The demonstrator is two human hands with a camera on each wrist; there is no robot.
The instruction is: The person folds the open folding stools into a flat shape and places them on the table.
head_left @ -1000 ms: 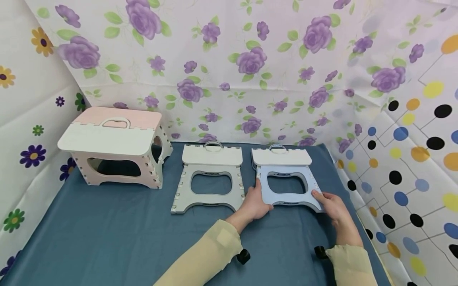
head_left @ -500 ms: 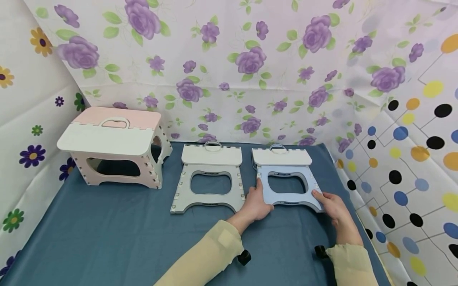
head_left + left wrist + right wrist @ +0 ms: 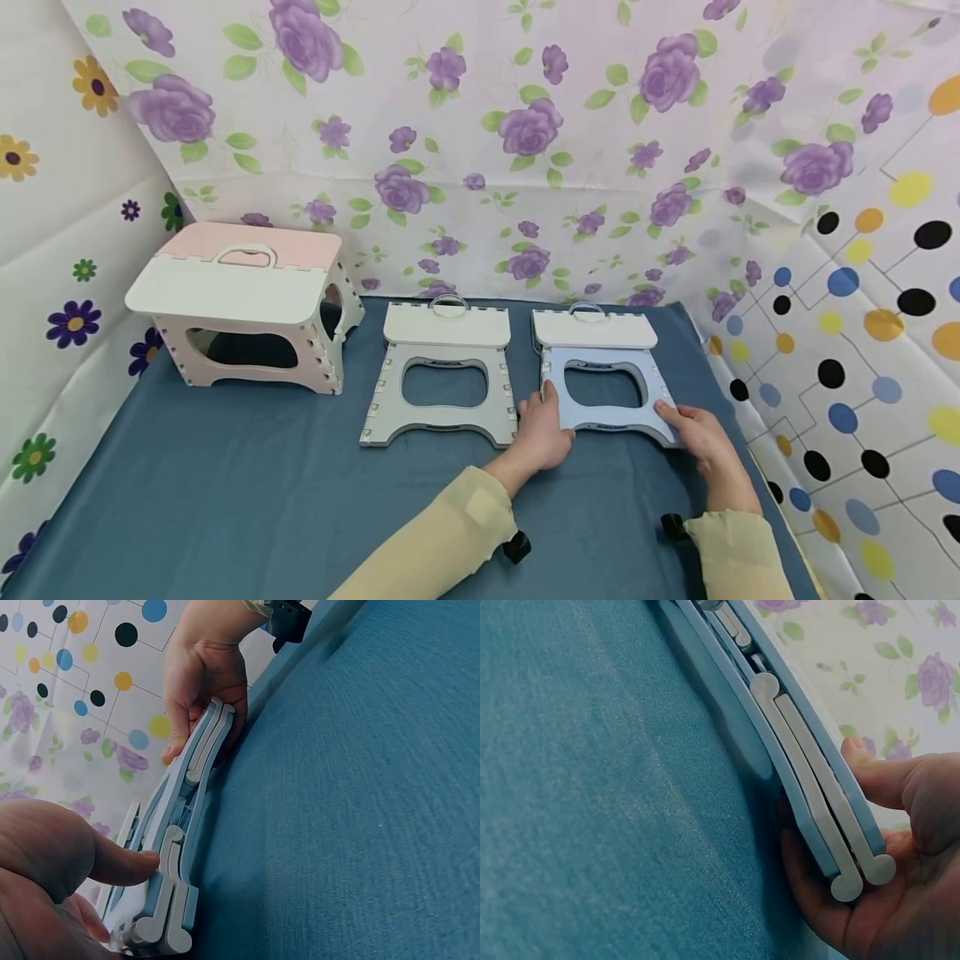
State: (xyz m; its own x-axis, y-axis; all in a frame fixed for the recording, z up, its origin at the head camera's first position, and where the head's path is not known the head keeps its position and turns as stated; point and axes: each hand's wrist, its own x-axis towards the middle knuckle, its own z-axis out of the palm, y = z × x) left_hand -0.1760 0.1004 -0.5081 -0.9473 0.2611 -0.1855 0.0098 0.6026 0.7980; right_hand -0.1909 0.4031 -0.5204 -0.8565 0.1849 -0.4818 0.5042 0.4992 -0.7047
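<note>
A folded blue-and-white step stool (image 3: 601,414) lies at the right of the blue cloth. At its front left corner, my left hand (image 3: 534,433) has its fingers along the side and its thumb (image 3: 129,862) against the front edge. My right hand (image 3: 701,437) grips the front right corner, thumb (image 3: 881,780) on the upper face and fingers curled under the edge, as the right wrist view shows. A second folded step stool (image 3: 445,419), grey-green and white, lies just left of my left hand.
An unfolded pink-and-white step stool (image 3: 225,287) stands at the back left. Blue cloth (image 3: 262,483) covers the surface. Floral sheets (image 3: 480,125) hang behind and left, and a dotted sheet (image 3: 862,400) hangs close on the right.
My left hand has shifted slightly down and to the right, its fingers changing place at the stool's corner. My right hand and the stools show hardly any movement.
</note>
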